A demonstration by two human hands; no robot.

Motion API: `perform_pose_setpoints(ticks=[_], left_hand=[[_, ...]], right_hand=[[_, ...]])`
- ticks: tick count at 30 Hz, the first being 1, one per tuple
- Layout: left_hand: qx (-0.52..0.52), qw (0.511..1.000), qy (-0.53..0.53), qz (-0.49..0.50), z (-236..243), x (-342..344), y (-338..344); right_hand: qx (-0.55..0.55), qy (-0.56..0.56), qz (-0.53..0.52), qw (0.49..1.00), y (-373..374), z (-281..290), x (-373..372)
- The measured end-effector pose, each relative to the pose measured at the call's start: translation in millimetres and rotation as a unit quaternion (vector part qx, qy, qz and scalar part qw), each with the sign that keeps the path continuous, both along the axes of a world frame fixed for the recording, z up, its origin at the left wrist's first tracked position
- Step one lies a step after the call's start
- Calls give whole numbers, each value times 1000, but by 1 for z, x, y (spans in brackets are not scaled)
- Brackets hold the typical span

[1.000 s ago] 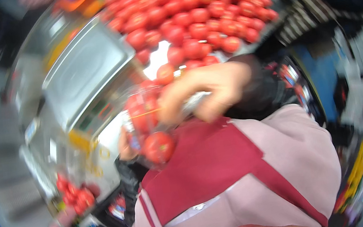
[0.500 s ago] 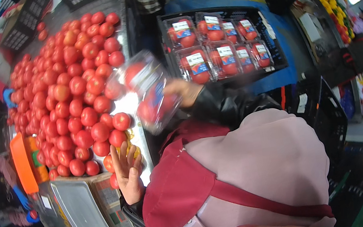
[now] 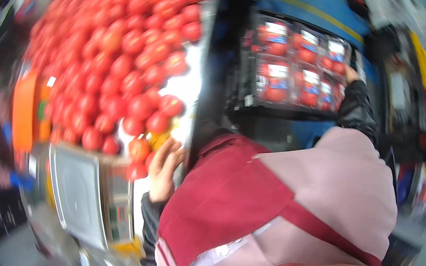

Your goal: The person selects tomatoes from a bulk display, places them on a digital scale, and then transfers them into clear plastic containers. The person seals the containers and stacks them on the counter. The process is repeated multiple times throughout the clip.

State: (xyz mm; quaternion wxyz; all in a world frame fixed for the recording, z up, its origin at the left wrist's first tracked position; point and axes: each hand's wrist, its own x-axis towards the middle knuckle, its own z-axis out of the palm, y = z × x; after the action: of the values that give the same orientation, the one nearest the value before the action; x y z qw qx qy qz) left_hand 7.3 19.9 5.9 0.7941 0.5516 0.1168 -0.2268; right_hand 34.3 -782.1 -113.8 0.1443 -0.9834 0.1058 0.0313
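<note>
My left hand (image 3: 164, 170) has its fingers apart, slightly curled, beside loose red tomatoes (image 3: 140, 108) at the near end of a pile on a metal table (image 3: 189, 81). Right of the table, a black crate (image 3: 243, 98) holds clear plastic packs of tomatoes (image 3: 275, 81) with labels. My right hand (image 3: 350, 74) is at the crate's right end, gripping a tomato pack (image 3: 333, 60) there; its fingertips are partly hidden and blurred.
A scale with a steel tray (image 3: 78, 191) stands left of my left hand, with an orange container (image 3: 24, 111) behind it. A co-worker's blue-gloved hand (image 3: 21, 179) is at far left. A blue floor with a yellow line (image 3: 310, 8) lies beyond the crate.
My right hand carried a tomato pack from the scale side across to the crate at the right. My left hand let go of the pack and now rests open near the tomatoes. The view turned.
</note>
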Motion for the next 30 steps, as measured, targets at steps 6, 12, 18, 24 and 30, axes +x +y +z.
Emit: perform_pose_setpoints(ticks=[6, 12, 18, 24, 30], left_hand=[[-25, 992, 0, 121, 1, -34, 9], [16, 984, -42, 173, 6, -56, 19], [66, 958, -29, 276, 14, -92, 31], [67, 928, -7, 366, 0, -120, 37], [66, 935, -17, 349, -2, -109, 41]], right_hand=[[70, -229, -54, 969, 234, 3, 174], [389, -114, 339, 849, 591, 106, 209], [49, -96, 406, 908, 709, 108, 215], [63, -155, 348, 923, 718, 128, 239], [165, -234, 272, 919, 738, 94, 254]])
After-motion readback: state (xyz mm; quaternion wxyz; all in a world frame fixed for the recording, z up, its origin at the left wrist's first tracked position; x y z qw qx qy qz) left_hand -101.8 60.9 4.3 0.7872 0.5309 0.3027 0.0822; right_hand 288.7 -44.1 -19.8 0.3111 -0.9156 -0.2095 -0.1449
